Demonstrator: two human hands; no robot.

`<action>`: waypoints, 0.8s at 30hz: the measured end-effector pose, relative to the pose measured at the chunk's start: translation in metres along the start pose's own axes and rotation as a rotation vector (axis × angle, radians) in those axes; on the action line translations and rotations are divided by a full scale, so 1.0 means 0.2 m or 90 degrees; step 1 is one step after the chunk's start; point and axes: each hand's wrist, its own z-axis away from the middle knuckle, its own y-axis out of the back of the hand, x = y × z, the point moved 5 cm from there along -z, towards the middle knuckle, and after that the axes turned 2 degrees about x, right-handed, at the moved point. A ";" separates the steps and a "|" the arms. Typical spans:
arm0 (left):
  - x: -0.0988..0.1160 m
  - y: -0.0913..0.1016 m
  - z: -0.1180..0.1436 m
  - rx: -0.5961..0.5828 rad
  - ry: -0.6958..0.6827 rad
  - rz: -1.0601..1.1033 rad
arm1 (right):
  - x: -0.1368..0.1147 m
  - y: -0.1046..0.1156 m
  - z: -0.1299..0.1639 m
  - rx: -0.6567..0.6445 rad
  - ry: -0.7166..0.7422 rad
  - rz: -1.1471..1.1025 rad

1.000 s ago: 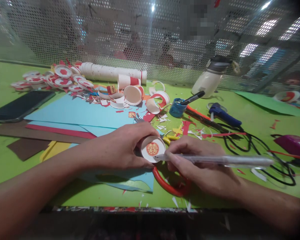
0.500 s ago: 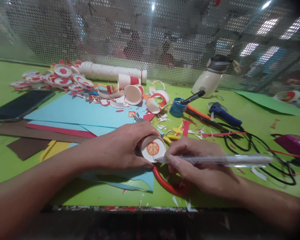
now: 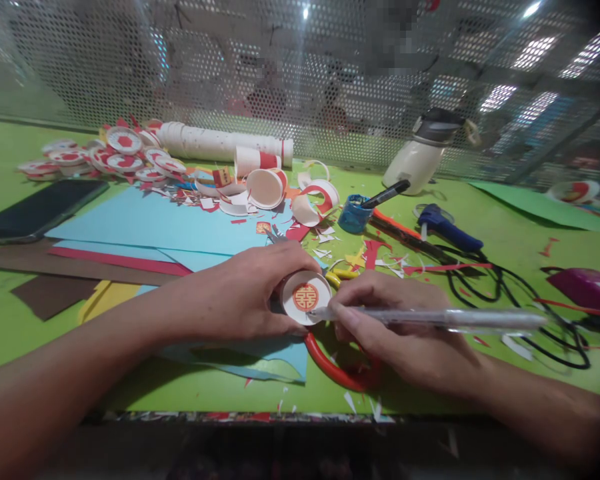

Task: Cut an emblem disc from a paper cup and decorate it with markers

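My left hand (image 3: pixel 250 290) is closed round the side of a small white paper cup (image 3: pixel 291 312), its round face turned up toward me. A red and gold double-happiness emblem (image 3: pixel 306 296) sits in the middle of that face. Between the fingers of my right hand (image 3: pixel 385 320) is a clear-barrelled pen (image 3: pixel 445 320), its tip touching the white face just below the emblem. Scissors with a red and yellow handle (image 3: pixel 337 367) lie under both hands, partly hidden by them. Blue paper (image 3: pixel 280 363) lies beneath the left wrist.
Cut paper cups (image 3: pixel 265 189), a stack of cups (image 3: pixel 220 141) and a pile of red-and-white discs (image 3: pixel 125 150) lie at the back. On the right are a blue pot (image 3: pixel 355 215), a glue gun (image 3: pixel 450 227) with looping cable, and a bottle (image 3: pixel 420 157). A phone (image 3: pixel 40 210) lies left.
The pen tip has moved slightly up, toward the lower edge of the emblem. Both hands keep nearly the same place, and a short dark mark shows on the white face.
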 end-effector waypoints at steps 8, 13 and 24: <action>0.00 0.00 0.00 0.003 -0.005 -0.019 | -0.02 0.00 -0.01 -0.023 0.025 0.048; 0.00 0.00 0.00 0.001 -0.011 -0.014 | -0.02 0.00 -0.01 -0.038 0.011 0.029; 0.01 0.00 0.00 0.005 -0.014 -0.005 | -0.02 0.01 0.00 -0.005 0.005 0.028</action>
